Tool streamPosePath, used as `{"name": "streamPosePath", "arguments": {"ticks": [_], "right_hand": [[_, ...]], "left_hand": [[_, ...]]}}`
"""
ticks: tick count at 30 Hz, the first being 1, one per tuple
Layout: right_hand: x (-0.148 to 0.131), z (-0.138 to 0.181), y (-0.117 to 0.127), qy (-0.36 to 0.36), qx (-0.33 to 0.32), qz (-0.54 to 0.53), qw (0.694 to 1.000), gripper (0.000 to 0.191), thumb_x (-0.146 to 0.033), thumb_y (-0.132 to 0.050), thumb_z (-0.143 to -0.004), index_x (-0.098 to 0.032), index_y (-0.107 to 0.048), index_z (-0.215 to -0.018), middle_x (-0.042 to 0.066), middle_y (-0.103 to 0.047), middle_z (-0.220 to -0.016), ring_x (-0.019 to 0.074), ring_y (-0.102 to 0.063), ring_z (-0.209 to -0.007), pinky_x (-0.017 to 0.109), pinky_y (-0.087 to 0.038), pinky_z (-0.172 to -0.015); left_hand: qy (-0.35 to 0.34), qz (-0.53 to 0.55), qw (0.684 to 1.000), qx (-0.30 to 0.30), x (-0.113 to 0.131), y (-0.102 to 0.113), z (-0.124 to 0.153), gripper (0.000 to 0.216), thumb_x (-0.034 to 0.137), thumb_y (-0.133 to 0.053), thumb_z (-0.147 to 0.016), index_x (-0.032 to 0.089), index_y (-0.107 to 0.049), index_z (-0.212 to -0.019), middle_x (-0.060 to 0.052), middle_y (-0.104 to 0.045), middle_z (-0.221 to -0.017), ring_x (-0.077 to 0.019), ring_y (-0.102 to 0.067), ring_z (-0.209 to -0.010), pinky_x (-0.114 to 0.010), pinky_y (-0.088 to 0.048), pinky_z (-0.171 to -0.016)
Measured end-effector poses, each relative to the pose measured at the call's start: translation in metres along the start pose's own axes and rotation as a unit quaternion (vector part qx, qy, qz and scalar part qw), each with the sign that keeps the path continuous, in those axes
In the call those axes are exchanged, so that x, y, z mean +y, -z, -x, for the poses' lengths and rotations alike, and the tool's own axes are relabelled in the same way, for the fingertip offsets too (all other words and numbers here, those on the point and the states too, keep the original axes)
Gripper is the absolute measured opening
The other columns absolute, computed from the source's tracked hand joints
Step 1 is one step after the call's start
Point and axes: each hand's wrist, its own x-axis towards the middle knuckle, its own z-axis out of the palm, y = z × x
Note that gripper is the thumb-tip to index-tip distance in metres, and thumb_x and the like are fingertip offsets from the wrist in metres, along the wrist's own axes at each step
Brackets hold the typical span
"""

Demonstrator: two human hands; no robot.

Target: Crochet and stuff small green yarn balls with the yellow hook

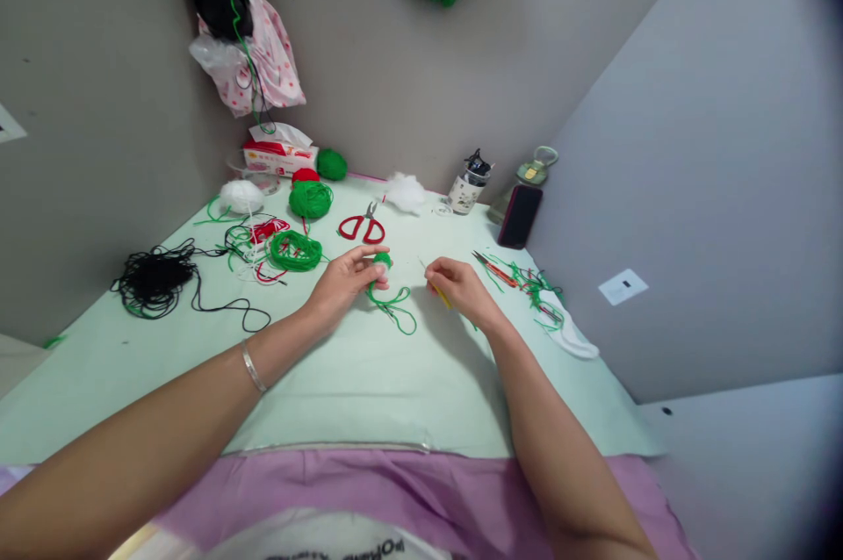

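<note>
Between the thumb and fingers of my left hand [339,286] is a small green crocheted piece [382,259], with a whitish patch on its lower part. A looped green yarn tail [399,312] hangs from it onto the table. My right hand [459,286] is closed on a crochet hook [443,299]; its yellow handle shows below the fingers and its thin metal tip points up and left. A gap separates the hook tip from the green piece. Red-handled scissors [362,225] lie just beyond my left hand.
At left lie black yarn [158,277], a green yarn coil [296,251], a green ball [311,199] and white yarn [241,196]. White stuffing [404,193], a pen cup [467,191] and a phone [520,216] stand behind. Orange snips [497,270] and yarn scraps [536,286] lie right.
</note>
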Motion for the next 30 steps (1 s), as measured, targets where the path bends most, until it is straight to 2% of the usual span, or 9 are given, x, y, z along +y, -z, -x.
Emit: {"name": "streamPosePath", "arguments": {"ticks": [4,7,11,17,25,30], "right_hand": [[-0.025,0.013,-0.010,0.023,-0.037,-0.118,0.992,0.033,-0.051,-0.051,-0.092,-0.021,-0.062,-0.098,-0.003,-0.060,-0.060,0.0133,-0.051,-0.052,0.025,-0.039,-0.052],[-0.036,0.020,-0.020,0.025,-0.084,-0.189,0.978,0.032,-0.047,-0.058,-0.090,-0.020,-0.068,-0.103,-0.007,-0.055,-0.052,0.0097,-0.041,-0.044,0.023,-0.031,-0.047],[-0.038,0.022,-0.027,0.010,-0.121,-0.264,0.957,0.030,-0.040,-0.063,-0.088,-0.018,-0.073,-0.106,-0.008,-0.054,-0.049,0.0083,-0.039,-0.043,0.023,-0.027,-0.046],[-0.037,0.019,-0.027,-0.020,-0.134,-0.308,0.942,0.030,-0.039,-0.067,-0.084,-0.016,-0.075,-0.100,-0.008,-0.051,-0.045,0.0074,-0.034,-0.041,0.024,-0.019,-0.046],[-0.034,0.013,-0.031,-0.056,-0.143,-0.380,0.912,0.029,-0.041,-0.071,-0.074,-0.015,-0.074,-0.086,-0.009,-0.045,-0.041,0.0065,-0.025,-0.040,0.025,-0.017,-0.045],[-0.034,0.011,-0.035,-0.057,-0.117,-0.398,0.908,0.032,-0.044,-0.071,-0.075,-0.015,-0.073,-0.089,-0.010,-0.040,-0.043,0.0064,-0.024,-0.042,0.024,-0.017,-0.046]], "left_hand": [[-0.019,-0.035,0.999,0.007,0.001,-0.003,0.001,0.036,0.032,-0.082,-0.073,0.018,-0.073,-0.106,0.004,-0.064,-0.065,-0.0141,-0.062,-0.060,-0.030,-0.053,-0.066],[-0.029,-0.054,0.998,0.006,0.002,-0.006,0.003,0.033,0.031,-0.081,-0.072,0.017,-0.072,-0.100,0.003,-0.067,-0.067,-0.0139,-0.060,-0.058,-0.030,-0.053,-0.063],[-0.033,-0.065,0.997,0.001,0.003,-0.009,0.004,0.031,0.031,-0.079,-0.071,0.017,-0.070,-0.098,0.000,-0.073,-0.071,-0.0146,-0.061,-0.060,-0.031,-0.055,-0.062],[-0.041,-0.072,0.997,0.007,0.000,-0.010,0.005,0.032,0.031,-0.077,-0.073,0.017,-0.068,-0.100,-0.001,-0.074,-0.071,-0.0162,-0.064,-0.063,-0.032,-0.057,-0.064],[-0.070,-0.097,0.993,0.020,-0.005,-0.011,0.007,0.031,0.031,-0.076,-0.077,0.018,-0.067,-0.103,0.000,-0.074,-0.078,-0.0172,-0.068,-0.070,-0.032,-0.057,-0.070],[-0.078,-0.099,0.992,0.014,-0.004,-0.012,0.007,0.029,0.034,-0.076,-0.078,0.020,-0.065,-0.101,0.000,-0.074,-0.080,-0.0150,-0.066,-0.064,-0.030,-0.056,-0.066]]}}
